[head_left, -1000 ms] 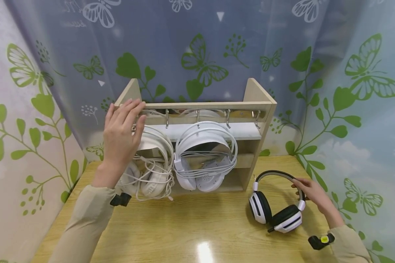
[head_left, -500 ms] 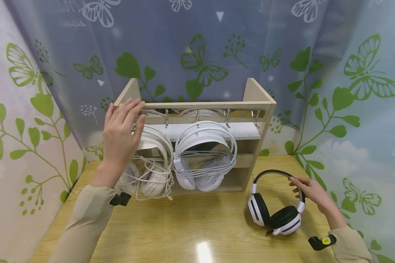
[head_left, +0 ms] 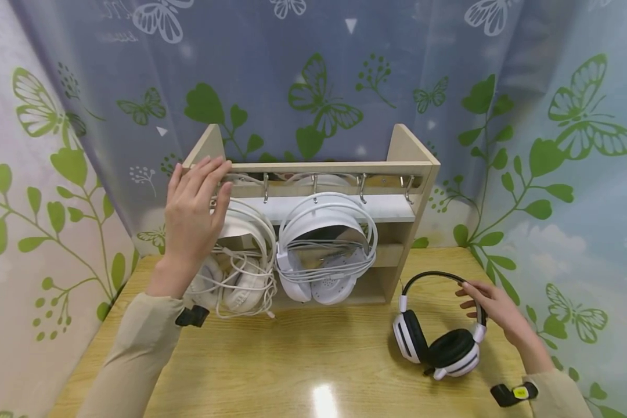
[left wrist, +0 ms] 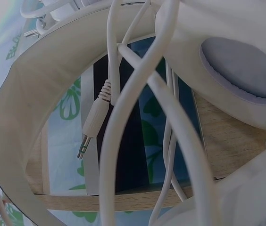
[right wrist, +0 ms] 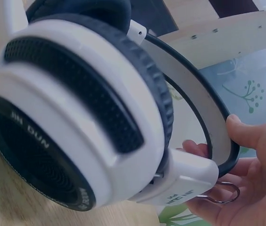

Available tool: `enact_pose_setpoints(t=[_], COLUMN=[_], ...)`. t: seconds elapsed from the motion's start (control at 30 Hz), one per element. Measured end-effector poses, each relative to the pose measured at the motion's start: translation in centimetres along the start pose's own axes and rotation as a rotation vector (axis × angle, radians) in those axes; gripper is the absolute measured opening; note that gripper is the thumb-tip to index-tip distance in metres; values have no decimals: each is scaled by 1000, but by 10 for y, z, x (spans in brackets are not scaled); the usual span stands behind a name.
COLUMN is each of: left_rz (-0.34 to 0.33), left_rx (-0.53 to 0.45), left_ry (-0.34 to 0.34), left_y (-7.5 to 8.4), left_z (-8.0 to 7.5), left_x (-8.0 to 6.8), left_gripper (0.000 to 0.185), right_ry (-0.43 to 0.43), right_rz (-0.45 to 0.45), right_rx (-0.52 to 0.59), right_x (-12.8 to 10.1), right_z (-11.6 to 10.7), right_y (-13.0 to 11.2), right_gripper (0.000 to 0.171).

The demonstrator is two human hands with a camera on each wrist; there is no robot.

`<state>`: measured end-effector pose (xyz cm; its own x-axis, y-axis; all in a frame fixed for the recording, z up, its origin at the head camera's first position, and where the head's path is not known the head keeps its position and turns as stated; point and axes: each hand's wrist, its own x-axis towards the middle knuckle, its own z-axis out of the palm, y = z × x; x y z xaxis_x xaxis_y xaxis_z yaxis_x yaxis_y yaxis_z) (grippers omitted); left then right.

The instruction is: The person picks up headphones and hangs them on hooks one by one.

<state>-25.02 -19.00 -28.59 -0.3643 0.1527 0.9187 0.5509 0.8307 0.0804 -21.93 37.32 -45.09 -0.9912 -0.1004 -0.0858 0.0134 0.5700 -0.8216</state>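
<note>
My left hand (head_left: 193, 203) lies flat with straight fingers on the top rail of a wooden rack (head_left: 413, 168), at its left end. Below it a white headset (head_left: 240, 278) with tangled cable hangs from a hook; a second white headset (head_left: 324, 232) hangs beside it. In the left wrist view I see a white headband (left wrist: 24, 117), cables and a jack plug (left wrist: 93, 125). My right hand (head_left: 488, 302) grips the headband of a black-and-white headset (head_left: 439, 348) standing on the table right of the rack. The right wrist view shows its earcup (right wrist: 76, 122) and my fingers (right wrist: 246, 183) round the band.
Two metal hooks (head_left: 362, 186) (head_left: 409, 187) on the rack's right side carry nothing. The wooden table (head_left: 303, 360) runs in front of the rack. Curtains printed with leaves and butterflies (head_left: 319, 98) close in behind and on both sides.
My right hand has tipped the black-and-white headset more upright and drawn it slightly nearer. The left hand and the hanging headsets have not moved.
</note>
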Motion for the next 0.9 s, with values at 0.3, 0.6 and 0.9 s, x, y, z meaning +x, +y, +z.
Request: enact_pose_setpoints(t=[0.3,0.6,0.9], left_rz=[-18,-14,-5], left_rx=[-25,-26,-8], left_ry=[27,24,15], left_y=[-1,0,0], left_z=[2,2,2], left_x=[-1,0,0], left_gripper=[49,49,46], right_ry=[32,97,214], right_rz=[-30,-43,-137], right_rx=[2,-17,-90], right_x=[-12,-20,-24], right_z=[3,9,15], right_y=[-11,-14,-23], right_gripper=[59,55,48])
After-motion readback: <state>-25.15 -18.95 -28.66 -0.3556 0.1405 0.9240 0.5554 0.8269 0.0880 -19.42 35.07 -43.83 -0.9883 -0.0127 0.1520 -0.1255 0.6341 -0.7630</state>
